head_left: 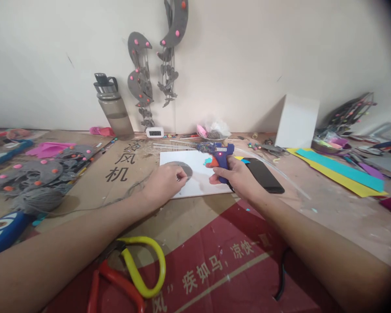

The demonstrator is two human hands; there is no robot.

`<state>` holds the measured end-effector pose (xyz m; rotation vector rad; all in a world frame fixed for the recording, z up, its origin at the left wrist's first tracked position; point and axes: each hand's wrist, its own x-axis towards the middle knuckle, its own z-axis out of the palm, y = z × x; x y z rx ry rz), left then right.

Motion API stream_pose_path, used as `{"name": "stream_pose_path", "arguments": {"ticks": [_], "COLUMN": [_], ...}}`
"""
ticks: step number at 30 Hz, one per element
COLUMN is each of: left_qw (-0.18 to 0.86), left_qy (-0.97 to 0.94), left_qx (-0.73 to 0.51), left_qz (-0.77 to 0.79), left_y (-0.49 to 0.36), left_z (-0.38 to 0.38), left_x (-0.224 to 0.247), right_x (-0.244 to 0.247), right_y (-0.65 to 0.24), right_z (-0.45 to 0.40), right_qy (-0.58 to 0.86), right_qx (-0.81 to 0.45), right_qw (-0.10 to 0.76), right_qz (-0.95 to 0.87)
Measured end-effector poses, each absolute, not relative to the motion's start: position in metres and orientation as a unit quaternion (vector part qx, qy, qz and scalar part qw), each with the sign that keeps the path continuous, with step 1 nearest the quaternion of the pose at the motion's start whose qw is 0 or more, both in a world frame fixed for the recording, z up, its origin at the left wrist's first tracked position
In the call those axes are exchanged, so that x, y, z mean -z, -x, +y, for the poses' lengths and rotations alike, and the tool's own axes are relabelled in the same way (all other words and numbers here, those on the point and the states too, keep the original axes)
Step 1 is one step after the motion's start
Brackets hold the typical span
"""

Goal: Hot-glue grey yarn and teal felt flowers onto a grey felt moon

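My right hand [236, 174] is wrapped round a blue hot glue gun [223, 158] with an orange trigger, its nozzle end pointing left above a white board [200, 188]. My left hand [166, 182] is closed in a pinch over a dark grey felt piece [185, 168] lying on that board. What sits between its fingertips is hidden. Grey yarn [135, 187] leads from a yarn ball [41, 199] at the left and passes behind my left hand.
Pliers with yellow and red handles [161, 261] lie in front on cardboard [215, 248]. A black phone [263, 176] is beside my right hand. Behind stand a water bottle [115, 111] and a small clock [155, 132]. Coloured strips [342, 171] lie right; grey felt crescents [26, 174] left.
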<state>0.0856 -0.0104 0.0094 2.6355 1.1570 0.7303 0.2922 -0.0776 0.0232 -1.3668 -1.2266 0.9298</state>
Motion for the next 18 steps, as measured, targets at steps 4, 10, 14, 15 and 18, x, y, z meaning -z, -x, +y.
{"name": "stream_pose_path", "arguments": {"ticks": [4, 10, 14, 15, 18], "left_qw": [0.089, 0.073, 0.038, 0.032, 0.031], "left_qy": [-0.889, -0.898, -0.908, -0.911, -0.911], "left_qx": [-0.224, -0.209, -0.199, -0.193, -0.184], "left_qz": [0.388, 0.381, 0.366, 0.363, 0.367], "left_y": [-0.083, -0.08, -0.079, -0.079, -0.08], "left_z": [-0.014, -0.021, -0.026, -0.026, -0.02], "left_x": [-0.006, -0.006, -0.005, -0.005, -0.004], "right_x": [-0.025, -0.013, -0.003, -0.001, -0.001], "right_y": [-0.292, -0.288, -0.289, -0.289, -0.289], "right_z": [-0.083, -0.082, -0.077, -0.076, -0.076], "right_qy": [0.614, 0.602, 0.59, 0.588, 0.597], "right_qx": [-0.351, -0.385, -0.402, -0.403, -0.4], "right_qw": [0.467, 0.458, 0.476, 0.481, 0.486], "right_qz": [-0.53, -0.529, -0.513, -0.511, -0.497]}}
